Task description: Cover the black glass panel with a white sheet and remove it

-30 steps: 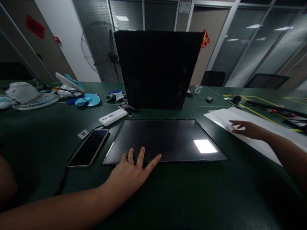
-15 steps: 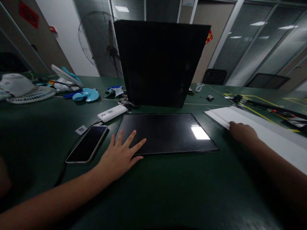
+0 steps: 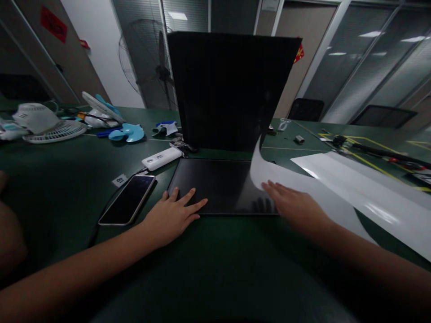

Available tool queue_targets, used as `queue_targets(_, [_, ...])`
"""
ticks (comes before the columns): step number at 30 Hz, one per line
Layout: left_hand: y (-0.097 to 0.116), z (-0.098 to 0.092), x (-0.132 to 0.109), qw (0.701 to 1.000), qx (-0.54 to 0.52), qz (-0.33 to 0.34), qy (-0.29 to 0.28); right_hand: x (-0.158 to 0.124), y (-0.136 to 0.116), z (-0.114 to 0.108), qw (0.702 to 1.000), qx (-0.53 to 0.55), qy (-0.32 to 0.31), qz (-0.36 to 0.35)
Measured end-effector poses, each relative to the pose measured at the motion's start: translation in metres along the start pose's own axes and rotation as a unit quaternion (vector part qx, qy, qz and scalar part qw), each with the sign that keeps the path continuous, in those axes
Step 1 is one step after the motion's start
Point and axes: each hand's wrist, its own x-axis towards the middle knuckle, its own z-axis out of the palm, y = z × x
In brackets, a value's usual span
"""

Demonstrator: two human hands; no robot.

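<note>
A flat black panel (image 3: 215, 177), glossy like a screen, lies on the dark green table (image 3: 215, 269). My left hand (image 3: 170, 220) rests on its near left corner, fingers spread and empty. Over the panel's right part, my right hand (image 3: 299, 208) grips a thin white sheet (image 3: 313, 188) by its left part. The sheet's left edge curls upward, and its right part trails towards the other white sheets (image 3: 367, 193) lying at the right. The thumb of my right hand is hidden. The sheet and hand cover the panel's right end.
A large black board (image 3: 232, 89) stands upright behind the panel. To the left are a phone (image 3: 129, 199), a white power bank (image 3: 161, 159), blue fan blades (image 3: 127, 133) and white fan parts (image 3: 55, 131). A black rod (image 3: 387, 152) lies at the far right. Part of another person's arm (image 3: 10, 233) shows at the left edge.
My right hand has lifted a white sheet from the pile at the right and brought it left over the panel. My left hand stays spread on the panel's corner.
</note>
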Motion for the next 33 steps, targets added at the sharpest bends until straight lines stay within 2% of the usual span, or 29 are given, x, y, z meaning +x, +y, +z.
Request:
queue_targets(3, [0.0,0.002,0.001,0.999,0.001,0.033,0.011,0.008,-0.034,0.011,0.997,0.043,-0.013,-0.063])
queue_targets(6, [0.0,0.004,0.0,0.997,-0.003,0.073,0.029,0.019,-0.05,0.015,0.992,0.088,-0.019,-0.091])
queue_targets(10, [0.001,0.001,-0.006,0.99,0.005,0.093,0.102,0.03,-0.055,0.015,0.985,0.124,-0.009,-0.123])
queue_targets(14, [0.004,-0.005,-0.013,0.971,0.043,0.131,0.195,0.038,-0.053,0.021,0.972,0.158,0.011,-0.173])
queue_targets(16, [0.003,-0.006,-0.013,0.963,0.052,0.143,0.222,0.04,-0.052,0.025,0.965,0.174,0.019,-0.193])
queue_targets(19, [0.001,-0.002,-0.009,0.97,0.04,0.122,0.206,0.04,-0.053,0.027,0.958,0.198,0.023,-0.208])
queue_targets(23, [-0.002,0.004,-0.004,0.99,0.008,0.068,0.119,0.036,-0.051,0.019,0.949,0.225,0.0,-0.22])
queue_targets(25, [-0.001,0.003,-0.004,0.994,0.001,0.056,0.093,0.036,-0.038,0.015,0.951,0.235,0.007,-0.198])
queue_targets(27, [0.0,0.0,-0.005,0.995,0.001,0.054,0.085,0.039,-0.009,0.015,0.963,0.227,0.039,-0.137])
queue_targets(30, [0.002,-0.004,-0.007,0.996,0.004,0.038,0.079,0.044,0.062,0.03,0.982,0.158,0.097,0.025])
queue_targets(33, [0.002,-0.007,-0.008,0.997,0.004,0.023,0.075,0.032,0.143,0.064,0.977,0.047,0.108,0.178])
